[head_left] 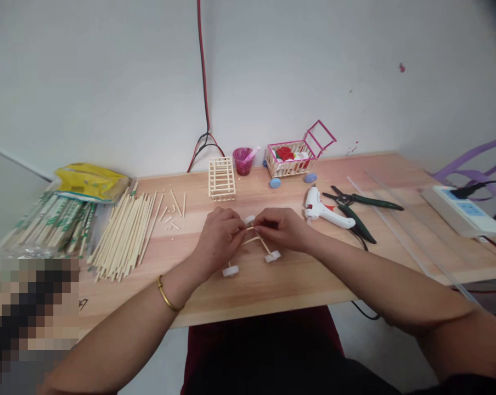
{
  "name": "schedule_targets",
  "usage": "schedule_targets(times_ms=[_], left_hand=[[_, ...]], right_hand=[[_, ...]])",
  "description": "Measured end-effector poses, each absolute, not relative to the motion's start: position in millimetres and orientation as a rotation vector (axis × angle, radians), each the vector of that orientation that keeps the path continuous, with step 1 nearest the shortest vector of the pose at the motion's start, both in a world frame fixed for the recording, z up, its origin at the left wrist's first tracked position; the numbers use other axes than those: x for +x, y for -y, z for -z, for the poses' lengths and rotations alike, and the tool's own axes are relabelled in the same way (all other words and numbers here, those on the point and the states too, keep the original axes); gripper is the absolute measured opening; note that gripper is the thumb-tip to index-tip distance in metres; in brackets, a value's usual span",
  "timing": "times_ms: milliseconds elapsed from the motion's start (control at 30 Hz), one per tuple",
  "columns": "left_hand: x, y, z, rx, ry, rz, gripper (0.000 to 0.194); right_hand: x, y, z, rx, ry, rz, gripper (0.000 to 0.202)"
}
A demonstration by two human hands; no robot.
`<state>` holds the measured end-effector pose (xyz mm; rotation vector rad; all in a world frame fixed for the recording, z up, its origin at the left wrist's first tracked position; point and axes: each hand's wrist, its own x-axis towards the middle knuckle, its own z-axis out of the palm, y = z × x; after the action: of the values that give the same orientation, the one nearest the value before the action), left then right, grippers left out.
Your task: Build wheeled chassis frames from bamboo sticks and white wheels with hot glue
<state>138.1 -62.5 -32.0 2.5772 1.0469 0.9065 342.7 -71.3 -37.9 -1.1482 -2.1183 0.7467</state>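
A small frame of wooden sticks (265, 245) with white wheels (230, 271) stands on the table near its front middle. My left hand (220, 241) is closed at the frame's left side, its fingertips pinching a short stick piece. Close beside it, my right hand (281, 227) pinches the same piece from the right, thumb and forefinger together. The fingers partly hide the frame and one wheel behind them. Just beyond my hands stands a slatted stick basket (222, 179).
Loose sticks (124, 236), a yellow packet (89, 182) and bagged sticks (52, 225) lie left. Behind are a purple cup (243, 162) and a wheeled cart (291, 159). A glue gun (326, 213), green-handled cutters (357, 211), clear strips (396, 230) and a power strip (464, 211) lie right.
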Motion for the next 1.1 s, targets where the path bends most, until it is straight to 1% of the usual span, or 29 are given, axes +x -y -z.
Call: schedule_targets(times_ms=[200, 333, 400, 500, 567, 600, 700, 767, 833, 1033, 1100], left_hand=[[137.6, 63.4, 33.0, 2.531, -1.075, -0.865, 0.010], [128.0, 60.6, 31.3, 2.457, -1.067, -0.926, 0.013], [118.7, 57.8, 26.5, 2.406, -1.107, -0.946, 0.010], [102.6, 53.8, 16.0, 2.306, -1.130, -0.842, 0.008], [94.0, 52.9, 9.2, 2.255, -1.122, -0.690, 0.014], [91.1, 53.3, 6.1, 2.230, -1.106, -0.609, 0.021], [87.1, 57.0, -1.5, 2.203, -1.052, -0.402, 0.050], [86.5, 60.5, -5.9, 2.224, -1.069, -0.320, 0.061], [85.5, 63.4, -9.9, 2.242, -1.125, -0.281, 0.064], [78.6, 62.8, -13.6, 2.265, -1.182, -0.247, 0.051], [76.5, 60.4, -10.2, 2.247, -1.162, -0.244, 0.053]], right_hand=[[342.9, 72.2, 37.6, -1.154, 2.109, -0.775, 0.013], [349.5, 74.5, 32.7, -1.228, 2.044, -0.853, 0.018], [355.0, 77.0, 28.3, -1.252, 2.034, -0.878, 0.018], [361.4, 82.3, 21.4, -1.295, 2.065, -0.958, 0.017], [362.6, 85.8, 18.1, -1.327, 2.085, -1.026, 0.018], [362.4, 87.3, 17.2, -1.334, 2.089, -1.060, 0.019], [360.1, 90.3, 17.4, -1.342, 2.086, -1.128, 0.021], [358.8, 90.9, 19.1, -1.353, 2.072, -1.147, 0.023], [358.4, 90.7, 21.0, -1.363, 2.058, -1.164, 0.025], [358.7, 90.0, 19.6, -1.357, 2.048, -1.201, 0.025], [359.6, 90.2, 16.4, -1.363, 2.053, -1.211, 0.026]])
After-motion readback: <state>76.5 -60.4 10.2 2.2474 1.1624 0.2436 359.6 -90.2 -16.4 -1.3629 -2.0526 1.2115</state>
